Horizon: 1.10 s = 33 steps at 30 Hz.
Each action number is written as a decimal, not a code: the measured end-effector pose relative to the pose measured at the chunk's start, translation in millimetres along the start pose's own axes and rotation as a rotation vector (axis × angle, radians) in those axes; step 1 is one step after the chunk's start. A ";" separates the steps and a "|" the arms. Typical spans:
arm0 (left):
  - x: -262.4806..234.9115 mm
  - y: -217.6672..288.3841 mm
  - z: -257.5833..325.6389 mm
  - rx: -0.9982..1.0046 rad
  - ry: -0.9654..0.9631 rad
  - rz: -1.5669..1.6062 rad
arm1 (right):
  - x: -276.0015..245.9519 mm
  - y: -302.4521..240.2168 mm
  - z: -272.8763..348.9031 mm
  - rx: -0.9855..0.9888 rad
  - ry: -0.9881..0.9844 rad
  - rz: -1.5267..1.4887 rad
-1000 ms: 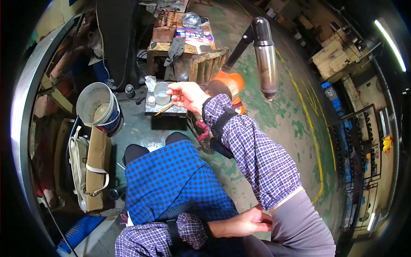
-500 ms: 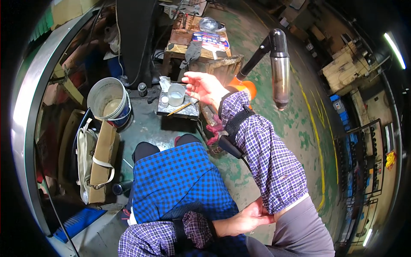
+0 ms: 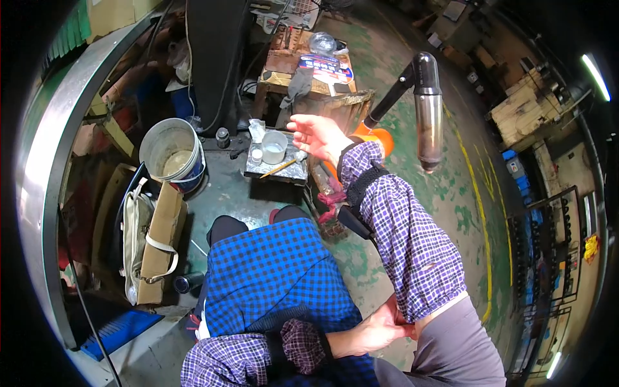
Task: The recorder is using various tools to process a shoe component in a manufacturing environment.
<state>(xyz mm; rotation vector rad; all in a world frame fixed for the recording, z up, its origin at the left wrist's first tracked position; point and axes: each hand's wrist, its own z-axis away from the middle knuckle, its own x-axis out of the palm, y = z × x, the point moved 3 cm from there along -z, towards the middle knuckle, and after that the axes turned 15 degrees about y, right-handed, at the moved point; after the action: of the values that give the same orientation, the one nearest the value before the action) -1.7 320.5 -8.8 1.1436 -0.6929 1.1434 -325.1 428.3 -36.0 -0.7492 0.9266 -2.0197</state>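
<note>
The right hand now sits farther from the clear cup, toward the far right, with a gap between them. A white lump at the yellow stick's right end, earlier hidden behind that hand, shows.

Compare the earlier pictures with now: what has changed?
The right hand, earlier overlapping the clear cup, has shifted up the picture, clear of it. The view has swung, carrying the scene rightward. The left hand stays at the upper hem of the checked right oversleeve; the cup stays on the small stand.
</note>
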 end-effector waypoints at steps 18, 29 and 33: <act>-15.0 19.0 -15.4 0.366 0.178 -0.237 | 17.4 -6.6 5.6 -0.067 -0.044 0.264; -33.6 33.4 -17.3 0.240 0.300 -0.241 | 21.1 -15.5 6.8 -0.067 -0.058 0.292; -35.5 44.0 -9.0 0.222 0.281 -0.190 | 17.3 -15.6 5.7 -0.066 -0.066 0.276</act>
<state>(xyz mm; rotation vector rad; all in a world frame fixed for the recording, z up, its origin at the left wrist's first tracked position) -55.4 317.0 -28.4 1.1768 -0.2395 1.2078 -336.2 418.7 -17.0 -0.6786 1.0036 -1.7217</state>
